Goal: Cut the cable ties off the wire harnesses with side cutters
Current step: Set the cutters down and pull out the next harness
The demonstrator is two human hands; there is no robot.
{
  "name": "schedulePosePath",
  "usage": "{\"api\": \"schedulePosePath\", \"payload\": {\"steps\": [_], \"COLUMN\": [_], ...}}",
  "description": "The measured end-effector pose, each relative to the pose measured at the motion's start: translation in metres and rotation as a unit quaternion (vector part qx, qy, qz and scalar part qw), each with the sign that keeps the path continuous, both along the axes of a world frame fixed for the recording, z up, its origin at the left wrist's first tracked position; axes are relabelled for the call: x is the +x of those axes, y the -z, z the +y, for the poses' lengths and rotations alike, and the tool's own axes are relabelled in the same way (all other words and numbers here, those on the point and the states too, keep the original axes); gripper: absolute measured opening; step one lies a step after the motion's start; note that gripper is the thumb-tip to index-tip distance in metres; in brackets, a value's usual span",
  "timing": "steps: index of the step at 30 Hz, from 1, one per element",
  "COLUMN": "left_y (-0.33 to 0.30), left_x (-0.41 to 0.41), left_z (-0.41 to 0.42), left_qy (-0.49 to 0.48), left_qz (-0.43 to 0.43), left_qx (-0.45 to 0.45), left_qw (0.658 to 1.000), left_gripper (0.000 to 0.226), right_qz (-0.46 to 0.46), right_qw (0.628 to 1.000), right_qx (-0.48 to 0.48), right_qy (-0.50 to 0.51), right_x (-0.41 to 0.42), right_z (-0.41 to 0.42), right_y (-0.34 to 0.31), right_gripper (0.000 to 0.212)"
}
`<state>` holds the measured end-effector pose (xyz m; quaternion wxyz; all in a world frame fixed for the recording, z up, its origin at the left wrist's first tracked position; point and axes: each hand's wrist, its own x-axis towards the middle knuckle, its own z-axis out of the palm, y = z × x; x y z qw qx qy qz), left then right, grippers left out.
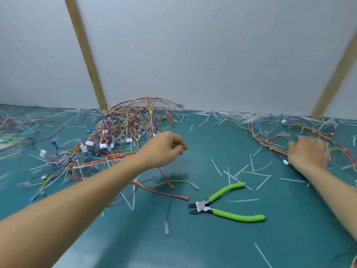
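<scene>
A big tangle of coloured wire harnesses (123, 132) lies at the back left of the green mat (212, 244). My left hand (164, 147) hovers at its right edge with fingers curled round a few wires; a red wire (166, 178) hangs from under it to the mat. A second harness (270, 144) stretches along the back right. My right hand (307, 153), blurred by motion, rests on it with fingers spread. The side cutters (222, 208), with bright green handles and jaws apart, lie on the mat between my arms, held by neither hand.
Cut white cable tie pieces (243, 171) are scattered over the mat and heaped along the back edge (241, 115). A white wall with two wooden battens (87, 55) stands right behind the mat. More wires lie at the far left (11, 120).
</scene>
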<state>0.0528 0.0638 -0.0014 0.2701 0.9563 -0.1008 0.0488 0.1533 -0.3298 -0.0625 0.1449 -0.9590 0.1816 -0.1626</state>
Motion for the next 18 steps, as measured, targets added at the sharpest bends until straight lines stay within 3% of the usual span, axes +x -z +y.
{"api": "schedulePosePath", "payload": {"steps": [3, 5, 9, 12, 16, 18], "left_y": [0.0, -0.001, -0.005, -0.008, -0.007, -0.007], "left_x": [-0.002, -0.002, 0.008, 0.018, 0.027, 0.032], "left_z": [0.011, 0.014, 0.018, 0.023, 0.042, 0.054], "left_qy": [-0.009, -0.015, -0.072, -0.128, -0.175, -0.19], "left_qz": [-0.022, -0.029, -0.049, -0.034, -0.018, -0.009], "left_qx": [0.019, 0.045, 0.068, 0.069, 0.121, 0.133], "left_qw": [1.0, 0.998, 0.994, 0.989, 0.977, 0.973], "left_gripper": [0.023, 0.023, 0.023, 0.022, 0.02, 0.021], "right_qz": [-0.001, -0.055, -0.182, -0.088, 0.005, 0.035], "right_qw": [0.998, 0.997, 0.974, 0.978, 0.99, 0.994], "right_qx": [0.018, 0.02, 0.088, 0.1, 0.107, 0.094], "right_qy": [0.059, 0.057, -0.099, -0.163, -0.096, -0.046], "right_x": [0.0, 0.001, 0.001, 0.007, 0.017, 0.019], "right_z": [-0.041, -0.05, 0.023, 0.074, 0.081, 0.077], "right_y": [-0.005, -0.007, -0.027, -0.026, -0.013, -0.013], "right_gripper": [0.038, 0.044, 0.024, 0.032, 0.029, 0.038]}}
